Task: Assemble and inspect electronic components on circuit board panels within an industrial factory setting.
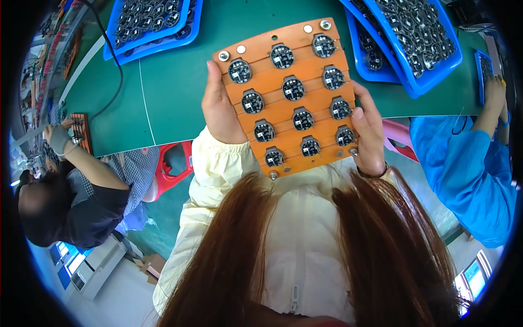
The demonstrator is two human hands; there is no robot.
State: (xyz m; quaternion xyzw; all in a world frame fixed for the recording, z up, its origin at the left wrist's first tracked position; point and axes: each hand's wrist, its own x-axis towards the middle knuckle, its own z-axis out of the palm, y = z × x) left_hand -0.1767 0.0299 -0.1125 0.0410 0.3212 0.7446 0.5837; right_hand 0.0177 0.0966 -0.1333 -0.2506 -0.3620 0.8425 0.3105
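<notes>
— Where the view bends at the far left, what can you make out?

— A co-worker point(65, 191) in a dark top, seated, one gloved hand point(57, 139) at a small orange rack point(80, 131); that rack is too small and warped to read. Above, two stacked blue trays point(155, 24) of round dark parts run off the top edge.

— And the person's own left hand?

— The left hand point(220, 106) clasps the left edge of an orange board point(289, 95), thumb on the face, the other fingers hidden behind it. Its grip is closed on the board.

— Where is the board?

— Held up between both hands, tilted, above the green bench point(169, 87) and near the chest. It carries twelve round dark circuit modules point(293, 87) in three columns, with silver studs at its corners. Long brown hair point(239, 250) covers much of the pale jacket point(305, 240) below.

— The right hand?

— The right hand point(369, 133) holds the board's right edge, its grip closed there too, fingertips on the face and palm out of sight.

— Further right?

— More blue trays point(419, 43), cut by the top edge, and a person in a blue coat point(468, 169) whose hand rests at another tray, barely visible at the rim.
</notes>
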